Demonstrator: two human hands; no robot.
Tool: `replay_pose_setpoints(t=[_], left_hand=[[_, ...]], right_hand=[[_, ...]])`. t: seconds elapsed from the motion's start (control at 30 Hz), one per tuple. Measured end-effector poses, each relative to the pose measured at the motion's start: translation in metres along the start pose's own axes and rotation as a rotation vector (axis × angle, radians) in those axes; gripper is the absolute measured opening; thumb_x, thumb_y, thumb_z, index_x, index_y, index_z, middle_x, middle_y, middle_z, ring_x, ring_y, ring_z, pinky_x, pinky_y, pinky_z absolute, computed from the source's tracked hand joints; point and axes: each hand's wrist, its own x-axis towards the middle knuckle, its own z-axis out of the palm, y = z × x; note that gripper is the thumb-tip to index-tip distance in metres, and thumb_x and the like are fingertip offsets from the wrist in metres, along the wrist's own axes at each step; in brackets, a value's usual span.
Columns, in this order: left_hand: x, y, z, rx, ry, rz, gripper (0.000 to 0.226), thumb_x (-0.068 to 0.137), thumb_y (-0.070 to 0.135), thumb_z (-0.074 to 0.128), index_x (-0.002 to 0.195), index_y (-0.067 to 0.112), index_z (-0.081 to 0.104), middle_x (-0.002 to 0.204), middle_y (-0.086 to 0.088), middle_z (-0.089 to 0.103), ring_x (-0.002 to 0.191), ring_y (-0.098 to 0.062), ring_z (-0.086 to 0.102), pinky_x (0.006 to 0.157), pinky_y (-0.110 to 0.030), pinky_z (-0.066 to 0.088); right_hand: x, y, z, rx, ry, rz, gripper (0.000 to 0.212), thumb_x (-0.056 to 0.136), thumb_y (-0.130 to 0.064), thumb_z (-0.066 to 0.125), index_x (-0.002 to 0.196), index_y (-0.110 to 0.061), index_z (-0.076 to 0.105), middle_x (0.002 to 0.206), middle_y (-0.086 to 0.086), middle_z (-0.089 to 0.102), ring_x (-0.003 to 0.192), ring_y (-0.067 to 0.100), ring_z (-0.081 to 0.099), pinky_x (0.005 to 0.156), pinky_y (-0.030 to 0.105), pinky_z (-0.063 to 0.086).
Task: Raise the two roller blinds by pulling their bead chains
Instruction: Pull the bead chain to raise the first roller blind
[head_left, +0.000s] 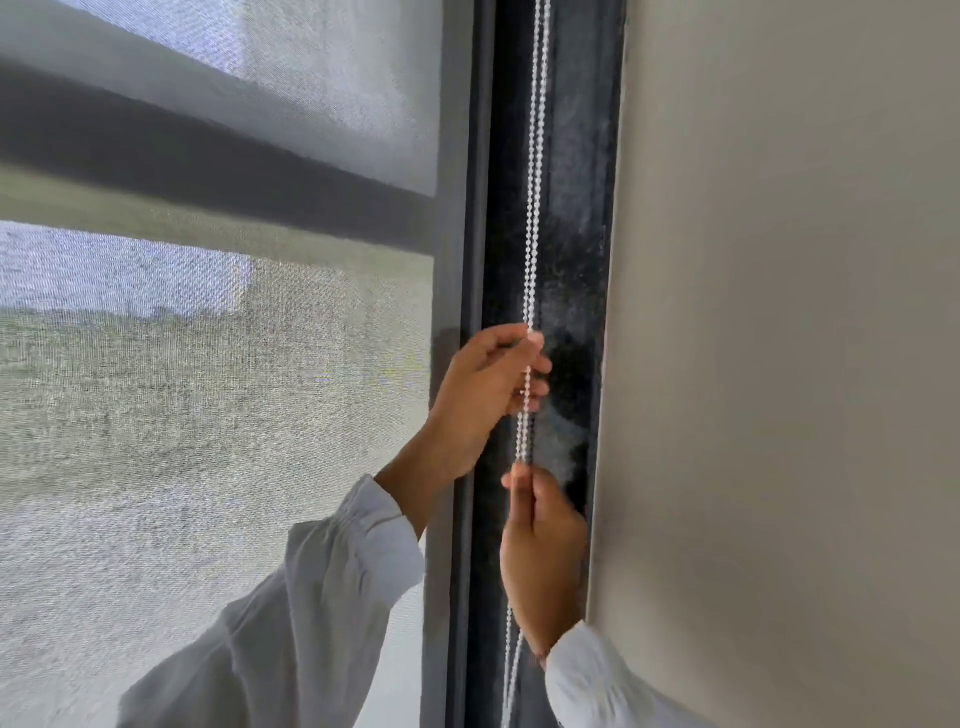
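Note:
A white bead chain hangs as two strands down the dark window frame. My left hand grips the chain at mid height, fingers curled round it. Just below, my right hand pinches the chain between thumb and fingers. A grey mesh roller blind covers the window pane on the left, lowered past the bottom of the view. Its lower edge is out of sight. White sleeves cover both arms.
A plain beige wall fills the right side, flush against the dark frame. Through the mesh I see a dark horizontal bar and blurred ground outside.

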Motion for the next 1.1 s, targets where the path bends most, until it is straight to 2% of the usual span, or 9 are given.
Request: replay_pose_setpoints(t=[0.13,0.27,0.37,0.47,0.57,0.73,0.83,0.93,1.1], left_hand=[[-0.007,0.022,0.022,-0.145,-0.026,0.028,0.018,0.093,0.030,0.047,0.093,0.017,0.060,0.072,0.003,0.066,0.059,-0.009,0.061,0.051,-0.020,0.049],[-0.013,0.037,0.030,-0.213,0.086,0.083,0.036,0.094,0.044,0.036,0.093,0.021,0.063,0.078,0.004,0.067,0.066,-0.009,0.061,0.051,-0.020,0.048],[-0.028,0.055,0.039,-0.361,-0.027,-0.004,0.045,0.095,0.047,0.030,0.101,0.015,0.062,0.082,0.000,0.069,0.063,-0.012,0.065,0.050,-0.022,0.052],[-0.047,0.076,0.055,-0.272,-0.045,0.013,0.042,0.096,0.044,0.032,0.102,0.014,0.061,0.071,0.003,0.065,0.046,-0.008,0.054,0.038,-0.017,0.038],[-0.066,0.082,0.065,-0.137,0.061,0.072,0.034,0.096,0.040,0.037,0.092,0.018,0.062,0.056,0.005,0.043,0.039,-0.005,0.032,0.036,-0.017,0.024],[-0.100,0.099,0.082,-0.043,0.285,0.202,0.040,0.096,0.034,0.041,0.060,0.022,0.054,0.050,-0.005,0.030,0.036,-0.011,0.023,0.037,-0.023,0.020],[-0.114,0.114,0.086,-0.045,0.320,0.280,0.040,0.096,0.031,0.042,0.058,0.022,0.052,0.049,-0.005,0.030,0.036,-0.011,0.023,0.037,-0.022,0.020],[-0.128,0.125,0.085,-0.126,0.298,0.304,0.040,0.096,0.028,0.042,0.059,0.018,0.050,0.045,0.000,0.027,0.033,-0.007,0.021,0.033,-0.018,0.018],[-0.152,0.141,0.089,-0.167,0.272,0.360,0.039,0.097,0.025,0.042,0.060,0.016,0.049,0.043,0.000,0.027,0.033,-0.009,0.019,0.035,-0.024,0.012]], right_hand=[[-0.019,-0.001,-0.014,0.052,-0.008,-0.132,0.057,0.093,-0.051,0.032,0.083,-0.007,0.067,0.076,-0.002,0.068,0.080,0.004,0.060,0.071,-0.003,0.042],[-0.033,-0.013,-0.032,0.028,-0.017,-0.220,0.046,0.094,-0.049,0.030,0.086,-0.016,0.061,0.072,0.006,0.072,0.081,0.008,0.060,0.071,-0.002,0.043],[-0.050,-0.016,-0.048,-0.001,-0.068,-0.210,0.039,0.095,-0.047,0.031,0.081,-0.022,0.057,0.065,0.002,0.070,0.067,0.009,0.061,0.058,0.010,0.052],[-0.073,-0.013,-0.069,-0.056,-0.105,-0.228,0.034,0.096,-0.043,0.033,0.076,-0.023,0.052,0.057,0.001,0.064,0.056,0.010,0.058,0.048,0.017,0.049],[-0.093,-0.016,-0.089,-0.074,-0.131,-0.240,0.034,0.097,-0.042,0.033,0.075,-0.023,0.051,0.055,0.001,0.065,0.056,0.009,0.058,0.048,0.012,0.047],[-0.107,-0.044,-0.106,-0.037,-0.194,-0.139,0.040,0.094,-0.053,0.028,0.075,-0.027,0.053,0.054,-0.010,0.058,0.054,-0.014,0.047,0.054,-0.006,0.032],[-0.109,-0.058,-0.110,0.044,-0.221,-0.076,0.052,0.091,-0.059,0.028,0.080,-0.022,0.062,0.067,-0.011,0.066,0.068,-0.006,0.056,0.061,-0.004,0.038],[-0.109,-0.068,-0.116,0.152,-0.305,0.023,0.049,0.087,-0.061,0.033,0.076,-0.023,0.062,0.059,-0.026,0.058,0.061,-0.003,0.056,0.059,0.004,0.040],[-0.103,-0.094,-0.129,0.405,-0.450,0.212,0.038,0.083,-0.048,0.036,0.078,-0.025,0.065,0.069,-0.007,0.063,0.067,0.015,0.062,0.076,0.041,0.055]])
